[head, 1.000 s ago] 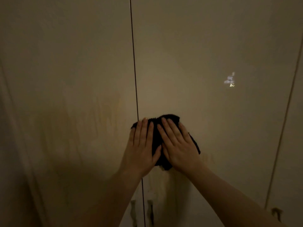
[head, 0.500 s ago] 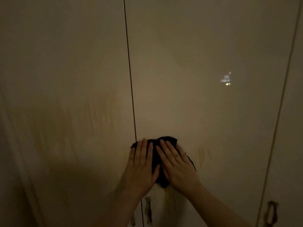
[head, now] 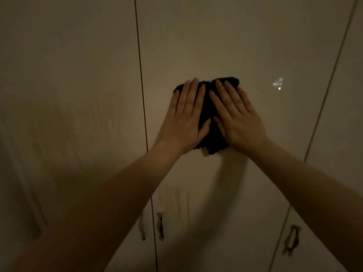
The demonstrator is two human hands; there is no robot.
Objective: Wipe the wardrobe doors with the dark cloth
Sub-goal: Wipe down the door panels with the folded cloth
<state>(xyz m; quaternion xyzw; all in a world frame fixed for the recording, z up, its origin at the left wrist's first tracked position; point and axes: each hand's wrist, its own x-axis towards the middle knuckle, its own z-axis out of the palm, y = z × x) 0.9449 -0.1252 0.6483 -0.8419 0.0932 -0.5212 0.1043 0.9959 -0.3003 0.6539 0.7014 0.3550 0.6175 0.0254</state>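
Note:
A bunched dark cloth (head: pixel 208 122) lies flat against the middle wardrobe door (head: pixel 225 46), a glossy beige panel. My left hand (head: pixel 186 118) presses on the cloth's left half, fingers straight and pointing up. My right hand (head: pixel 236 116) presses on its right half, fingers angled up and to the left. Both palms hold the cloth to the door; only its top edge, middle strip and lower fringe show between and below the hands. The left wardrobe door (head: pixel 68 75) stands beyond a thin vertical gap to the left of my hands.
Two small metal handles (head: pixel 161 225) hang low beside the gap between the left and middle doors. Another handle (head: pixel 292 239) sits low on the right door (head: pixel 345 134). A small bright reflection (head: pixel 278 83) shows on the middle door, right of the cloth.
Both hands slid the cloth down the door first, then up and to the right, away from the gap. The view has tilted so the handles sit higher in the picture.

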